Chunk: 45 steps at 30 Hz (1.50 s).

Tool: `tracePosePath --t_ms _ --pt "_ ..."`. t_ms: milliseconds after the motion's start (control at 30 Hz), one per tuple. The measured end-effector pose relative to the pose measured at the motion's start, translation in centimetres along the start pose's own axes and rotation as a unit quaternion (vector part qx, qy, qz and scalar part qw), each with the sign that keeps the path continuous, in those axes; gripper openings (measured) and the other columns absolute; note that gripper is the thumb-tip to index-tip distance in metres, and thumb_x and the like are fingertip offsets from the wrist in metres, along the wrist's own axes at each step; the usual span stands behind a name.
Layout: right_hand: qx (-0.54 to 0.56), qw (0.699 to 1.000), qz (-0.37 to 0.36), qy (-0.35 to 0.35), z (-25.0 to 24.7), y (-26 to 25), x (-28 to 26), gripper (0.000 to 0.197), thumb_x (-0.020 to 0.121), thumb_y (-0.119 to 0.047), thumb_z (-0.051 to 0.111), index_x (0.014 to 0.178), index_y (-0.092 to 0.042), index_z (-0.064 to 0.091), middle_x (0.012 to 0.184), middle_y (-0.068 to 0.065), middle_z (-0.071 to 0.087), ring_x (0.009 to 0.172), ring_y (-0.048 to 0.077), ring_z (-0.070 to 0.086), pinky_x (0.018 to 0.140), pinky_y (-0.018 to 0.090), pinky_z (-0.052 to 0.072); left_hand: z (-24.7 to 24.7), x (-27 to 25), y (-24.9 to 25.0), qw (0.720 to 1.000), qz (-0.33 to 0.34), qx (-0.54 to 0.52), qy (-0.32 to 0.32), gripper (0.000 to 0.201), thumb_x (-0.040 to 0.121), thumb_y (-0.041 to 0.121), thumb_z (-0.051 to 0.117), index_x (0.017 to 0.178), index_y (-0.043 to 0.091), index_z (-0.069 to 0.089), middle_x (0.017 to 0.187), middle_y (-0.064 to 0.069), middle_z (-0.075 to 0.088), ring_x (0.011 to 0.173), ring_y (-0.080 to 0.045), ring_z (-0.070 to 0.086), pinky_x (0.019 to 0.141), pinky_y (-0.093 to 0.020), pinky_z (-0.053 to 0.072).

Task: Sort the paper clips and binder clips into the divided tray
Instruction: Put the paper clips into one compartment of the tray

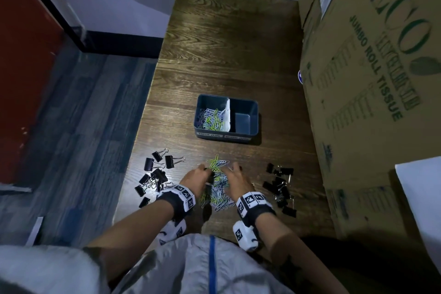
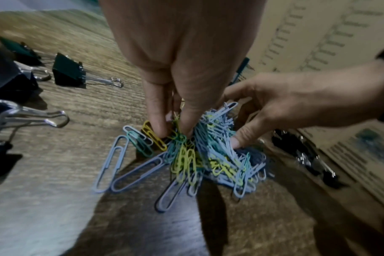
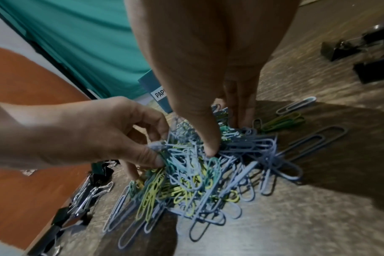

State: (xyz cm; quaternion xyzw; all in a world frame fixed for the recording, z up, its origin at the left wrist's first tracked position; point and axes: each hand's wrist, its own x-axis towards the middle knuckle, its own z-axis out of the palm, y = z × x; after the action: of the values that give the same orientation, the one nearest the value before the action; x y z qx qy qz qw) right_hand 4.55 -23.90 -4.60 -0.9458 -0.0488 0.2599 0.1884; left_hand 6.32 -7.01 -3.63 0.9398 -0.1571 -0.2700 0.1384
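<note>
A heap of coloured paper clips (image 1: pixel 218 186) lies on the wooden table near its front edge. My left hand (image 1: pixel 202 172) pinches clips on the heap's left side, thumb and fingers (image 2: pixel 175 128) dug in. On the right side my right hand (image 1: pixel 232 169) grips clips, its thumb (image 3: pixel 210 149) pressed into the heap (image 3: pixel 197 173). The dark blue divided tray (image 1: pixel 255 124) stands beyond the heap. Its left compartment holds paper clips, while its right one looks bare. Black binder clips lie in two groups, left (image 1: pixel 155 174) and right (image 1: pixel 280 186) of the heap.
A large cardboard box (image 1: pixel 372 79) printed "JUMBO ROLL TISSUE" walls in the table's right side. The table's left edge (image 1: pixel 143 126) drops to a blue-grey floor. Wooden table surface (image 1: pixel 226 43) stretches beyond the tray.
</note>
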Motion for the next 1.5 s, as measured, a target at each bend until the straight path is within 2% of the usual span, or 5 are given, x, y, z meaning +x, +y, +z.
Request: tracePosePath --t_ms 367,533,767,1267,1500 --pt "0.033 0.996 0.071 0.035 -1.4 0.9 1.2 0.027 0.087 0.004 0.061 0.086 -0.02 0.074 0.089 0.011 0.069 0.071 0.029 0.067 0.069 0.044 0.06 -3.1 -0.1 -0.9 0.988 0.009 -0.135 0.078 0.02 0.081 -0.004 0.065 0.084 0.015 0.073 0.085 -0.004 0.07 0.077 -0.019 0.065 0.074 -0.031 0.055" --pt "0.041 0.996 0.076 0.022 -3.7 1.0 1.0 0.025 0.084 0.006 0.065 0.07 -0.013 0.073 0.084 0.007 0.072 0.081 0.028 0.069 0.077 0.047 0.06 -8.0 0.2 -0.1 0.973 0.049 -0.164 0.153 0.013 0.089 0.0 0.062 0.091 0.009 0.071 0.087 0.003 0.067 0.073 -0.003 0.061 0.067 -0.005 0.047" --pt "0.051 0.998 0.007 0.036 -8.3 -0.5 0.6 0.015 0.085 0.001 0.073 0.08 -0.014 0.076 0.096 0.007 0.073 0.088 0.019 0.068 0.087 0.038 0.058 -16.6 4.4 0.5 0.946 0.042 -0.212 0.24 0.011 0.087 0.002 0.067 0.088 0.012 0.073 0.08 0.002 0.069 0.067 -0.005 0.064 0.063 -0.012 0.05" --pt "0.053 0.981 -0.086 0.168 -20.3 -8.3 6.8 0.022 0.082 -0.002 0.077 0.103 -0.01 0.078 0.103 0.013 0.076 0.1 0.027 0.07 0.092 0.035 0.056 -11.5 5.8 -2.6 0.992 0.017 -0.123 0.029 0.028 0.079 -0.007 0.062 0.095 0.014 0.073 0.093 -0.007 0.072 0.086 -0.022 0.067 0.082 -0.035 0.055" --pt "0.058 0.984 -0.03 0.165 -19.2 -5.9 6.4 0.025 0.085 -0.015 0.073 0.108 -0.023 0.075 0.1 0.006 0.076 0.097 0.027 0.069 0.087 0.04 0.057 -5.7 5.6 -2.1 0.997 -0.006 -0.056 -0.045 0.052 0.085 0.031 0.069 0.131 0.015 0.051 0.129 -0.015 0.053 0.117 -0.033 0.052 0.097 -0.039 0.045"
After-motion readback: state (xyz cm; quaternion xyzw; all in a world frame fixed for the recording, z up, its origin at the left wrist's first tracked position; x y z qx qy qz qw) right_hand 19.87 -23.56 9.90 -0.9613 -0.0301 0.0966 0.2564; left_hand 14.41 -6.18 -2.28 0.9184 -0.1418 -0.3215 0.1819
